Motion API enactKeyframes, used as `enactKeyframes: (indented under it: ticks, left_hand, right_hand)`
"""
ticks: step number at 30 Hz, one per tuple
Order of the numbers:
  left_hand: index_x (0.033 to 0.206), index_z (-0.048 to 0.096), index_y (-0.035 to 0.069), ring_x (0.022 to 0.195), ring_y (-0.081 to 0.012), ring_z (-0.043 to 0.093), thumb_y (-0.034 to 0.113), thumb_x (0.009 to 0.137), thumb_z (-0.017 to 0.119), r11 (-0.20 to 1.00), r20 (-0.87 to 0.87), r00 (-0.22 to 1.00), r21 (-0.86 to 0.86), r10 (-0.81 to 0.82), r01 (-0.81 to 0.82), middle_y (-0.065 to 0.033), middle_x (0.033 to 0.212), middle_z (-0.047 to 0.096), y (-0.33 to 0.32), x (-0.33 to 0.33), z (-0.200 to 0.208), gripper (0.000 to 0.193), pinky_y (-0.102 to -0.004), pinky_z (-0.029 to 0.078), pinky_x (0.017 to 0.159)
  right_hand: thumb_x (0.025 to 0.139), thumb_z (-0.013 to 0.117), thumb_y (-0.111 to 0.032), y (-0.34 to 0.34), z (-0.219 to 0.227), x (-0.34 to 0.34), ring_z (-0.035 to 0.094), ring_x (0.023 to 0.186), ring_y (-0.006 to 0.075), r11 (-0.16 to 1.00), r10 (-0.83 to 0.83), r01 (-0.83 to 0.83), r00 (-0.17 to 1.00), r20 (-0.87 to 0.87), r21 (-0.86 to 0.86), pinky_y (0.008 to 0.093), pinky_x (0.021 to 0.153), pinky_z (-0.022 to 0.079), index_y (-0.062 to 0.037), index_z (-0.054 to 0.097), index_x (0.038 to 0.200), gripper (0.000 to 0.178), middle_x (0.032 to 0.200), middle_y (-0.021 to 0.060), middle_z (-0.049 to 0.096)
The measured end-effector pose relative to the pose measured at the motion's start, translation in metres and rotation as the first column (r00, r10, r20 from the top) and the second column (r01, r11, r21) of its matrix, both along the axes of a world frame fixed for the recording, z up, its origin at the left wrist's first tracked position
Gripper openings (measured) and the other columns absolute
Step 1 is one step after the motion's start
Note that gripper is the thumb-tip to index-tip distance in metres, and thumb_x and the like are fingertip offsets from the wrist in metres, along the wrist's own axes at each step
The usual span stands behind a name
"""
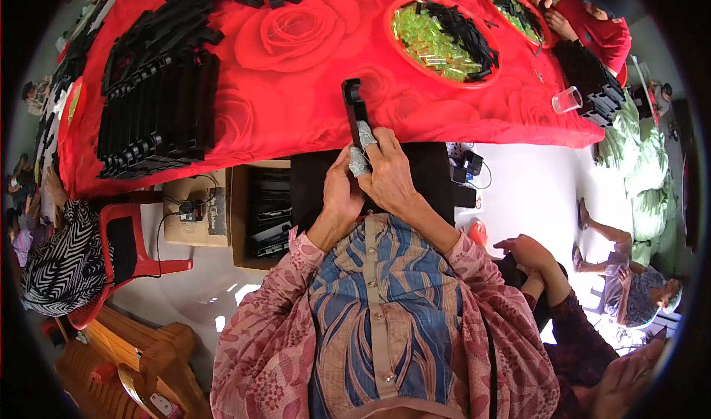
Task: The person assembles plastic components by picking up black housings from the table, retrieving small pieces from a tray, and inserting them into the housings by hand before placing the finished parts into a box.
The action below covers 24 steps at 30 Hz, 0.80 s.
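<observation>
A long, narrow black plastic part (pixel 355 105) with a hooked far end points away from me, over the near edge of the red table. Both hands close around its near end. My left hand (pixel 341 197) grips it from the left and below, its fingers partly hidden. My right hand (pixel 390 169) lies over it from the right with bent fingers. Silvery wrapping covers some of the fingertips at the part. Which hand each wrapped tip belongs to is hard to tell, and the lower end of the part is hidden.
Stacked black plastic parts (pixel 159 111) stand at the table's left. A red-rimmed basin (pixel 392 37) holds yellow-green clear pieces and black pieces. A clear cup (pixel 566 100) lies near the right edge. A cardboard box (pixel 241 219) and red chair (pixel 133 271) are lower left. People sit at right.
</observation>
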<state>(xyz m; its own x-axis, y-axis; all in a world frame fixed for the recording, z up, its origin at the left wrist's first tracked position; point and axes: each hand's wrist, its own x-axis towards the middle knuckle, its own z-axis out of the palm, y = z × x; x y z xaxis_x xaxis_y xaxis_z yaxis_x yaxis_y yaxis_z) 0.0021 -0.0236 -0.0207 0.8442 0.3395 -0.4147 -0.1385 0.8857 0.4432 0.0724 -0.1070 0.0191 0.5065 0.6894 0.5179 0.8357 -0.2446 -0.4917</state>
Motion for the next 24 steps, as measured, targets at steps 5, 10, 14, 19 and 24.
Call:
enactKeyframes:
  ticks: [5,10,14,19,24]
  left_hand:
    - [0.127,0.05,0.003,0.106,-0.0182,0.056,0.011,0.098,0.037,1.0,0.022,1.0,0.01,0.01,-0.01,-0.0073,0.116,0.059,-0.003,-0.001,0.01,0.033,-0.0318,0.045,0.092]
    - [0.123,0.051,0.003,0.103,-0.0207,0.059,0.014,0.1,0.035,0.999,0.111,0.994,-0.05,-0.002,0.008,-0.0081,0.112,0.06,0.004,0.002,0.027,0.031,-0.0329,0.047,0.091]
    - [0.121,0.052,0.005,0.1,-0.0209,0.06,0.018,0.101,0.034,0.996,0.078,0.996,-0.089,0.03,-0.023,-0.0081,0.11,0.061,0.009,0.0,0.022,0.03,-0.0341,0.049,0.089]
    - [0.113,0.054,0.005,0.097,-0.02,0.06,0.019,0.101,0.036,0.993,0.076,0.995,-0.111,0.057,-0.048,-0.0062,0.105,0.062,0.011,-0.002,0.017,0.026,-0.0341,0.049,0.087]
    - [0.11,0.055,0.005,0.095,-0.0198,0.061,0.015,0.1,0.038,0.991,0.081,0.995,-0.121,0.058,-0.048,-0.0061,0.103,0.062,0.009,-0.001,0.013,0.022,-0.0338,0.049,0.085]
  right_hand:
    - [0.066,0.064,-0.008,-0.001,0.001,-0.002,0.05,0.086,0.0377,0.998,-0.037,0.04,0.997,0.072,-0.04,0.0431,0.076,0.045,0.0062,0.057,0.085,0.025,0.092,0.0213,0.049]
    - [0.079,0.068,-0.011,-0.003,0.022,-0.001,0.058,0.09,0.037,0.998,-0.014,0.027,0.979,-0.205,0.062,0.0408,0.076,0.05,0.005,0.055,0.119,0.044,0.101,0.0217,0.056]
    - [0.077,0.069,-0.005,-0.009,0.007,0.004,0.061,0.085,0.036,0.993,0.013,0.0,0.994,-0.108,0.12,0.0396,0.072,0.052,0.006,0.058,0.111,0.038,0.102,0.022,0.058]
    - [0.076,0.071,-0.01,-0.006,0.012,-0.007,0.06,0.092,0.0346,0.999,-0.024,0.024,1.0,0.002,0.047,0.0386,0.077,0.051,0.0038,0.06,0.111,0.039,0.108,0.0198,0.056]
    - [0.073,0.07,-0.018,-0.003,0.012,-0.013,0.056,0.091,0.0341,0.981,-0.058,0.084,0.987,0.151,-0.172,0.041,0.076,0.049,0.0031,0.06,0.111,0.044,0.107,0.0194,0.054]
